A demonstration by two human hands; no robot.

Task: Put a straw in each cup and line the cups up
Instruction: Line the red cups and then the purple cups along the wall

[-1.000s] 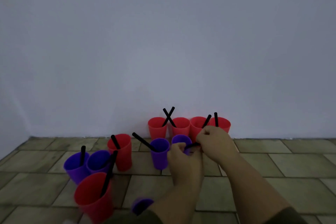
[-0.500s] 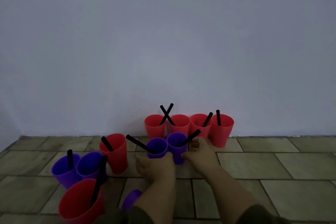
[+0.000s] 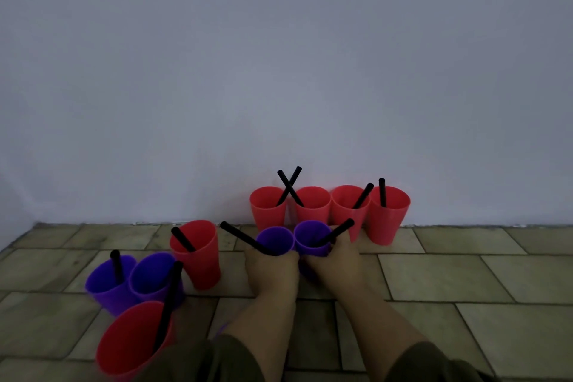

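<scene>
Several red cups (image 3: pixel 313 205) stand in a row against the wall, each with a black straw. In front of them two purple cups stand side by side. My left hand (image 3: pixel 271 271) grips the left purple cup (image 3: pixel 274 239), whose straw (image 3: pixel 245 237) leans left. My right hand (image 3: pixel 336 263) grips the right purple cup (image 3: pixel 311 237), whose straw (image 3: pixel 336 231) leans right. Further left stand a red cup (image 3: pixel 198 253) with a straw, a purple cup (image 3: pixel 107 281) with a straw, another purple cup (image 3: pixel 152 276), and a near red cup (image 3: pixel 131 341) with a straw.
The floor (image 3: pixel 465 276) is tiled stone and meets a plain pale wall (image 3: pixel 279 71) just behind the red row. A bit of purple (image 3: pixel 221 327) shows beside my left forearm. Bare tiles stretch to the right of the cups.
My right hand let go of the straw, now resting in the right purple cup. Both hands dropped to grip the two purple cups, which now stand close together before the red row.
</scene>
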